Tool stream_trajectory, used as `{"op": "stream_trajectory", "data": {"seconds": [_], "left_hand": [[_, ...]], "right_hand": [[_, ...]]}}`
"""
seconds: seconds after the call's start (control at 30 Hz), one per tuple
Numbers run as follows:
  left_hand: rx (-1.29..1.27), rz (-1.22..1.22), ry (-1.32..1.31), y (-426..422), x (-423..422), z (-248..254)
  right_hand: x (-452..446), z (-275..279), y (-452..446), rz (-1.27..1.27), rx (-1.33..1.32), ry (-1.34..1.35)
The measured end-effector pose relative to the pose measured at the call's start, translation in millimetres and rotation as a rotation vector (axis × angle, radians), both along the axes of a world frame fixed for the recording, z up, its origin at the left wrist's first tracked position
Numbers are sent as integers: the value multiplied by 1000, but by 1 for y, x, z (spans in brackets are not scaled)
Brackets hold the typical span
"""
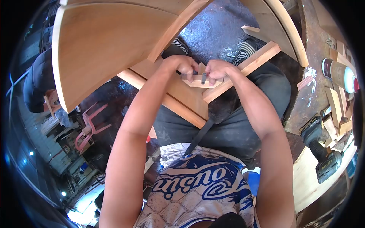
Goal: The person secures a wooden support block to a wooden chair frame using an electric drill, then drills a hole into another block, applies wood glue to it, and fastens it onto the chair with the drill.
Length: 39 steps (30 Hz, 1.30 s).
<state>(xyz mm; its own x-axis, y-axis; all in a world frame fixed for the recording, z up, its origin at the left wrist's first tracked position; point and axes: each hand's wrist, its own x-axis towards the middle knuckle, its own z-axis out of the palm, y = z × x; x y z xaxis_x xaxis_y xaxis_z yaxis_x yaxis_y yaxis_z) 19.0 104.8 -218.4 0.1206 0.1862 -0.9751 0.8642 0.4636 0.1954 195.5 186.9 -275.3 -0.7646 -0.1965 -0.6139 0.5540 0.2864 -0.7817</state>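
Small wooden block (196, 82) is between your hands, above your crossed legs. Long axis runs side to side, hand to hand. Your left hand (184, 65) has fingers curled, pinching its left end; your right hand (218, 70) pinches the right end. Small metal piece (204, 78) sits crosswise near mid-block, one end facing you, nearer the right fingers than the left. Can't tell if those fingers touch it. Long wooden bar (253, 65) slants just right of the block, passing by your right wrist.
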Motion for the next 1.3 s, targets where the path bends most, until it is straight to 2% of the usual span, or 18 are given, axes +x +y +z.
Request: {"op": "stream_trajectory", "data": {"seconds": [0.23,1.17,1.3], "left_hand": [[-137,-36,-25,-2,1,-18],[-125,-48,10,-1,15,-6],[-105,-68,1,-5,13,-18]], "right_hand": [[-5,-9,-3,50,-36,-50],[-3,-8,-9,43,-50,-14],[-3,-9,-9,51,-45,-19]]}}
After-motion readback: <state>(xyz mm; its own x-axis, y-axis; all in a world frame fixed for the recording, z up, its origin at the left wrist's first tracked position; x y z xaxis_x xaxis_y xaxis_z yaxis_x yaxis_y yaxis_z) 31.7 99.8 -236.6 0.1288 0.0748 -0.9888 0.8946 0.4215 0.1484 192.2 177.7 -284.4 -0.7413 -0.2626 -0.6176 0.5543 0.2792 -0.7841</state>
